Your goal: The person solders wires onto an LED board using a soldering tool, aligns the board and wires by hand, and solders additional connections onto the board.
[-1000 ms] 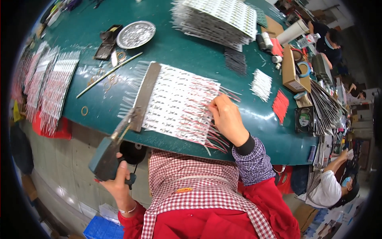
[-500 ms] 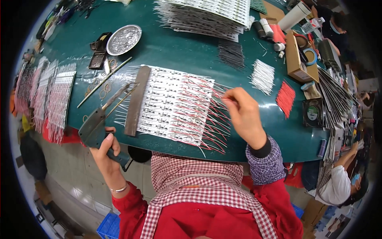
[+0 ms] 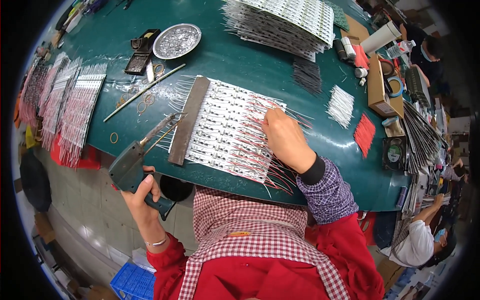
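Observation:
My left hand (image 3: 142,197) is wrapped round the handle of a dark green soldering gun (image 3: 129,165). Its tip points up toward a flat grey-brown bar (image 3: 191,117), which lies across the left part of a white circuit board panel (image 3: 216,132). Rows of small parts cover the panel. Pale wires stick out past the bar on the left, and red and dark wires (image 3: 252,145) spread over its right side. My right hand (image 3: 287,137) is closed low over these wires, fingers bent together; its fingertips and whatever they pinch are hidden.
A metal dish (image 3: 192,44) of silvery scraps, a thin stick (image 3: 145,92) and rubber bands lie beyond the gun. Stacked panels (image 3: 285,25) stand at the back. Black, white (image 3: 340,106) and red wire bundles (image 3: 364,135) lie right, by a cardboard box (image 3: 380,92). Wired panels (image 3: 85,102) lean left.
My right hand has moved left, from the panel's right edge in over the wires. The whole view has shifted a little. My left hand still holds the soldering gun near the bar.

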{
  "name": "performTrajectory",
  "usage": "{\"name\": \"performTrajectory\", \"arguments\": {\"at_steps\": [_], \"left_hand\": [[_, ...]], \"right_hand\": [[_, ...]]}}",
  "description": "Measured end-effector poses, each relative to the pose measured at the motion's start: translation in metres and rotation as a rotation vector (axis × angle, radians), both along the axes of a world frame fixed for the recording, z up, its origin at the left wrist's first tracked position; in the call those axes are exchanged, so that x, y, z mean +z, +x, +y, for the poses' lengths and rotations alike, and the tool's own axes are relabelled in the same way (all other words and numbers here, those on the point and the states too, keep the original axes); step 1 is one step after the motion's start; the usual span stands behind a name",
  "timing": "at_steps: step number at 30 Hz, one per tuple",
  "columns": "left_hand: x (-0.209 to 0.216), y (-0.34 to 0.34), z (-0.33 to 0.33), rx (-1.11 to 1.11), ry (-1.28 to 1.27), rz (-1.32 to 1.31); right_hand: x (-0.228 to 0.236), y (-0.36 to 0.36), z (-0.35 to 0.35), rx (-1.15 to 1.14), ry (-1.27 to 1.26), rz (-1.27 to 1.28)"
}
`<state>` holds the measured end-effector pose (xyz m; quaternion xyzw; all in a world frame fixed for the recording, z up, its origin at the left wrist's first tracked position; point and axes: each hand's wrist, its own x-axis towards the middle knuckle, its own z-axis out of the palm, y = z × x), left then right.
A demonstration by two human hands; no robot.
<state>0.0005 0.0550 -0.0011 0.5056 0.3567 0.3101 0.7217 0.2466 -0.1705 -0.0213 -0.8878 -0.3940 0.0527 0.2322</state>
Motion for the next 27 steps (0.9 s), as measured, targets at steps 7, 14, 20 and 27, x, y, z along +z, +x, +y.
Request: {"name": "performTrajectory", "arguments": {"at_steps": [7, 14, 20, 27], "left_hand": [[-0.007, 0.012, 0.024, -0.111, -0.039, 0.002], [-0.044, 0.024, 0.092, -0.393, -0.182, 0.033], [-0.06, 0.056, 0.114, -0.487, -0.299, 0.016], [-0.056, 0.037, 0.124, -0.508, -0.254, 0.092]], "right_hand": [[0.033, 0.001, -0.084, -0.137, 0.032, 0.09], [0.027, 0.024, -0.204, -0.467, 0.129, -0.142], [0.011, 0.052, -0.252, -0.475, -0.032, -0.286], [0.017, 0.069, -0.232, -0.454, -0.235, -0.451]]}}
